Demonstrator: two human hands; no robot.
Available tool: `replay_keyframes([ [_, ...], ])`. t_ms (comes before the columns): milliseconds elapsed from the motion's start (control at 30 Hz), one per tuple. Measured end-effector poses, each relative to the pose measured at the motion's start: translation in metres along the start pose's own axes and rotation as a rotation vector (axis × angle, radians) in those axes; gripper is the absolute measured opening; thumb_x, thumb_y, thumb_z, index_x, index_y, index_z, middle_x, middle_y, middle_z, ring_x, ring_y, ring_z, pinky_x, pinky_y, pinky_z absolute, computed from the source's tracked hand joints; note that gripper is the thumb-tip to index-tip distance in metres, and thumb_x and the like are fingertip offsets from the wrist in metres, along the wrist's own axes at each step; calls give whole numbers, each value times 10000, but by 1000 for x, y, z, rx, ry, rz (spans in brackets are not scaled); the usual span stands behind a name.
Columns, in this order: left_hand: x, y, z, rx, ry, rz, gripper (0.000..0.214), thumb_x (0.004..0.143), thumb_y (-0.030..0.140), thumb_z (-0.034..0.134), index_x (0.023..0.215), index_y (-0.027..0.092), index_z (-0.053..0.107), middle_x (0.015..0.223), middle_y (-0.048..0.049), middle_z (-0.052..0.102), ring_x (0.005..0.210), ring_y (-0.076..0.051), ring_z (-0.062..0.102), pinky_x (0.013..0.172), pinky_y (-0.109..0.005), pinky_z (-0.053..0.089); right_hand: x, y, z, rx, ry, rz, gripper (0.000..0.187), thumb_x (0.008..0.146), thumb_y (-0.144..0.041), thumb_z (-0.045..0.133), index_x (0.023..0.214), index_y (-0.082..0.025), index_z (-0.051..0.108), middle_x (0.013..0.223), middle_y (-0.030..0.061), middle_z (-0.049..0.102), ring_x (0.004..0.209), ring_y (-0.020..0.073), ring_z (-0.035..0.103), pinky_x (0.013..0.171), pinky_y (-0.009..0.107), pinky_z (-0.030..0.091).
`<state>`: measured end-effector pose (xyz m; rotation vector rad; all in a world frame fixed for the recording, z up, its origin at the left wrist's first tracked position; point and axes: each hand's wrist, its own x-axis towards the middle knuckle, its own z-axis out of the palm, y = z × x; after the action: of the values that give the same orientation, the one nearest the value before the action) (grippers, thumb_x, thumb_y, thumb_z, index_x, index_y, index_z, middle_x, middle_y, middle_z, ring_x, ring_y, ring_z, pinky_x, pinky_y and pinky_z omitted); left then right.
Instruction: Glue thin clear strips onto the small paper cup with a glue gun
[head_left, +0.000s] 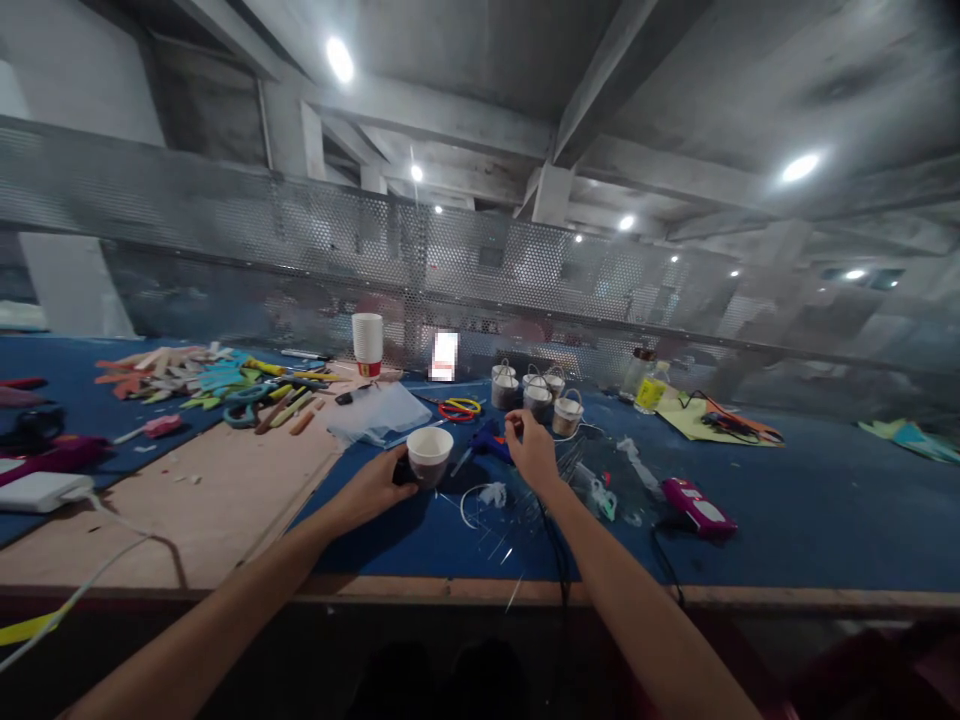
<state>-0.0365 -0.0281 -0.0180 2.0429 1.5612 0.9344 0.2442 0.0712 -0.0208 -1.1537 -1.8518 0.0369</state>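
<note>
A white-rimmed paper cup (pixel 430 458) with a darker lower part stands upright in my left hand (pixel 394 475), whose fingers wrap around its left side. My right hand (pixel 531 447) is raised beside a blue glue gun (pixel 491 440), thumb and fingers drawn together in a pinch; whatever they hold, if anything, does not show. Just behind that hand stand several small cups with looped handles (pixel 537 398). A pale ring-shaped strip (pixel 471 508) and thin clear glue strings lie on the blue mat between my hands. Scissors with red and yellow handles (pixel 459 408) lie behind the cup.
A stack of paper cups (pixel 367 343) stands at the back left, near a pile of coloured sticks (pixel 172 372). A magenta device (pixel 699 506) with a black cable lies to the right. A yellow-labelled bottle (pixel 652 387) stands at the back. A perforated metal panel (pixel 480 255) borders the table.
</note>
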Motion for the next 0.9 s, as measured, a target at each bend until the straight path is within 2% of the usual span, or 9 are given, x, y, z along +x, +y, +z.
replay_keyframes([
  [133, -1, 1, 0, 70, 6, 19, 570, 771, 208, 630, 1334, 125, 664, 1346, -196, 762, 1214, -382, 722, 1052, -484, 533, -1, -2, 1, -12, 6, -13, 169, 996, -262, 535, 1074, -210, 675, 941, 73, 782, 874, 235, 758, 858, 338, 536],
  [433, 2, -16, 5, 178, 3, 84, 561, 830, 102, 521, 1378, 118, 643, 1384, -196, 737, 1303, -343, 673, 1113, -451, 494, -4, -3, 1, -23, -9, -17, 176, 1012, -273, 532, 1092, -215, 677, 947, 63, 783, 874, 229, 754, 851, 325, 530],
  [600, 1, -12, 2, 363, 91, 61, 526, 819, 51, 492, 1305, 91, 690, 1337, -213, 743, 1299, -360, 646, 1116, -464, 488, -4, -2, 2, -21, -9, -16, 182, 1010, -285, 528, 1087, -212, 676, 946, 65, 783, 870, 232, 753, 837, 325, 525],
  [700, 1, -11, -1, 413, 146, 56, 575, 802, 30, 491, 1342, 90, 682, 1411, -218, 699, 1379, -365, 581, 1188, -493, 419, -4, -1, 3, -7, -12, -15, 178, 1009, -277, 521, 1076, -211, 671, 931, 63, 783, 858, 235, 752, 833, 332, 524],
  [800, 2, -18, -1, 478, 193, 29, 620, 834, 56, 526, 1434, 166, 643, 1572, -179, 598, 1504, -361, 471, 1240, -532, 350, -5, -1, 3, -11, -32, 0, 180, 1006, -270, 519, 1086, -216, 671, 902, 54, 784, 835, 233, 750, 823, 333, 526],
  [900, 3, -28, -1, 571, 158, -25, 513, 923, 186, 562, 1428, 198, 652, 1602, -182, 572, 1521, -397, 447, 1227, -598, 336, -5, -1, 3, -21, -45, 11, 176, 1000, -269, 530, 1086, -217, 675, 889, 52, 781, 824, 233, 751, 816, 333, 532],
])
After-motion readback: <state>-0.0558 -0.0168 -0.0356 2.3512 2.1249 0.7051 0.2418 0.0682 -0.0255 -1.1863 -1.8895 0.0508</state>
